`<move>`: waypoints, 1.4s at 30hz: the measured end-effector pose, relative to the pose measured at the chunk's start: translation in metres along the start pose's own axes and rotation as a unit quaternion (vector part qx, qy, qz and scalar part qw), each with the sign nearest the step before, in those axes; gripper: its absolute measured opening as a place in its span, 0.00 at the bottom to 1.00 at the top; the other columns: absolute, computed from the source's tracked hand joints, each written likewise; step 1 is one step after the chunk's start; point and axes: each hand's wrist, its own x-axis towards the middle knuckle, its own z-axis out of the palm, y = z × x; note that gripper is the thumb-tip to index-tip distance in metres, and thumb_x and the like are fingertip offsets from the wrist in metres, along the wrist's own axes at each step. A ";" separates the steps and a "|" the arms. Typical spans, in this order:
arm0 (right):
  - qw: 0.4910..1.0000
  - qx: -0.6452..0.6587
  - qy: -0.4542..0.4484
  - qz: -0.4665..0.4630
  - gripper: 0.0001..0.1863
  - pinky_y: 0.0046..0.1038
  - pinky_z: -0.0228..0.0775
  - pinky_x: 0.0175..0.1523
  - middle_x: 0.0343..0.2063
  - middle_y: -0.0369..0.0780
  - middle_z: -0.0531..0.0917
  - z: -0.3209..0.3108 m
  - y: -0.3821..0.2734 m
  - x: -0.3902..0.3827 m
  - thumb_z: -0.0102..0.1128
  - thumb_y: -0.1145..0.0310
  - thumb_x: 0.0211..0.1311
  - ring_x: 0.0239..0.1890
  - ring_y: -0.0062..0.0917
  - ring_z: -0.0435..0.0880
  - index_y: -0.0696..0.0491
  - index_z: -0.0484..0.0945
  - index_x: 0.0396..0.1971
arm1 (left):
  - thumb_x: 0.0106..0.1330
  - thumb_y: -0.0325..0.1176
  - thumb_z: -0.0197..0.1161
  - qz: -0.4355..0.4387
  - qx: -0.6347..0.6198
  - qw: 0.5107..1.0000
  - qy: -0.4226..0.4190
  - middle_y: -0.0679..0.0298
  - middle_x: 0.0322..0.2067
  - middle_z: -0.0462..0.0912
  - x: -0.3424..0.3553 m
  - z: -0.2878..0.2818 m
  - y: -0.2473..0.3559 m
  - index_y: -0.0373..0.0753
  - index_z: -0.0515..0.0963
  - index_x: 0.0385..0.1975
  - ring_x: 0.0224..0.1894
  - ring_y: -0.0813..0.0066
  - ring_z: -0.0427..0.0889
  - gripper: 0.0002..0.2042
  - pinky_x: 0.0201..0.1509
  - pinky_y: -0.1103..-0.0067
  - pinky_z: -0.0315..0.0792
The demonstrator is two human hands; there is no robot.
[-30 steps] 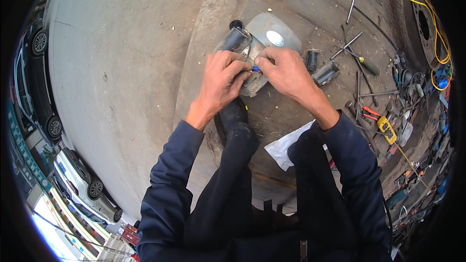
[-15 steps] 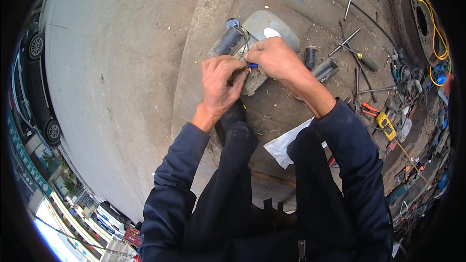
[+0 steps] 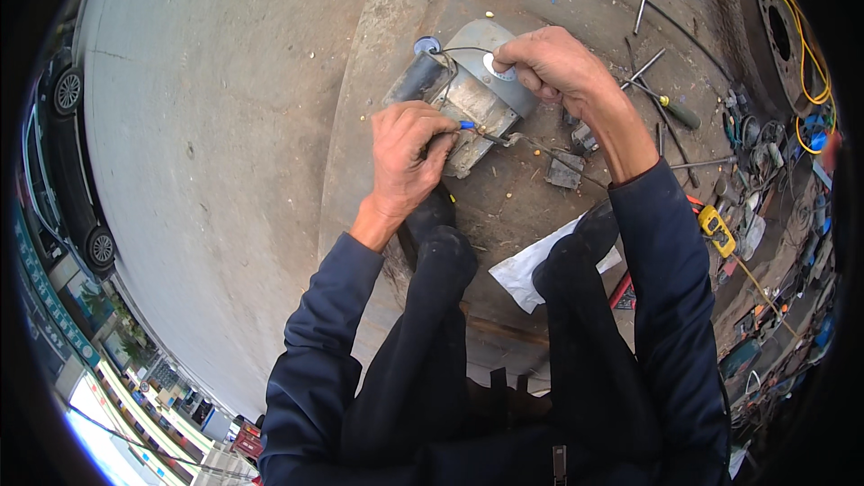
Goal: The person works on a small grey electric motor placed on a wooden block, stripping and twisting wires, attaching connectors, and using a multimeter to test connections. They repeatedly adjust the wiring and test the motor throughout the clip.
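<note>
Broadly, you are working over a dusty stretch of grey-brown pavement (image 3: 261, 126), with a black parked car (image 3: 70, 162) at the far left rim of your view. Your legs in dark trousers (image 3: 409, 342) come up from the lower edge, set apart. Over on the far right stands a rusty, round metal wheel (image 3: 758, 31), with a long yellow cable (image 3: 812, 81) looped over it.

Ahead of your knees, near the middle, the grey metal unit with a rounded cover (image 3: 481, 33) lies on the ground between and beyond your hands. A crumpled white sheet (image 3: 517, 279) lies by your right knee.

Your left hand (image 3: 403, 153) is over the near left part of the unit, thumb and fingers closed in a pinch. Your right hand (image 3: 560, 70) is above the rounded cover, its fingertips pressed together on a wire.

Fixed along the unit's left side is a dark metal cylinder (image 3: 416, 79). To your right lie a yellow handheld meter (image 3: 717, 232), a screwdriver with a green handle (image 3: 681, 113) and, closer in, a small grey block (image 3: 565, 170).

Slighter than these is the thin dark wire (image 3: 468, 48), arching from the cylinder's top to your right fingertips. Smallest, the blue tubular connector (image 3: 466, 125) pokes out of your left fingertips.
</note>
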 end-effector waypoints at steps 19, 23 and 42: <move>0.947 -0.093 0.235 -0.200 0.19 0.32 0.78 0.41 0.27 0.41 0.90 -0.003 0.015 0.027 0.70 0.57 0.74 0.32 0.24 0.85 0.61 0.91 0.38 | 0.55 0.20 0.79 -0.011 -0.009 0.999 -0.053 0.67 0.37 0.89 0.008 -0.009 0.004 0.42 0.88 0.35 0.52 0.63 0.85 0.11 0.61 0.69 0.69; 0.968 -0.035 0.203 -0.145 0.18 0.25 0.71 0.38 0.26 0.33 0.84 -0.012 0.021 0.017 0.68 0.57 0.78 0.31 0.16 0.78 0.59 0.88 0.39 | 0.55 0.20 0.78 -0.011 -0.008 0.999 -0.050 0.67 0.37 0.89 0.006 -0.006 0.005 0.42 0.88 0.36 0.53 0.63 0.85 0.11 0.61 0.68 0.70; 0.862 -0.240 0.201 -0.398 0.11 0.46 0.79 0.37 0.34 0.48 0.83 0.097 0.080 -0.070 0.71 0.71 0.69 0.33 0.49 0.86 0.57 0.77 0.42 | 0.54 0.21 0.77 -0.017 -0.012 1.000 -0.021 0.68 0.36 0.88 -0.001 -0.001 0.005 0.43 0.86 0.35 0.48 0.63 0.84 0.12 0.58 0.67 0.68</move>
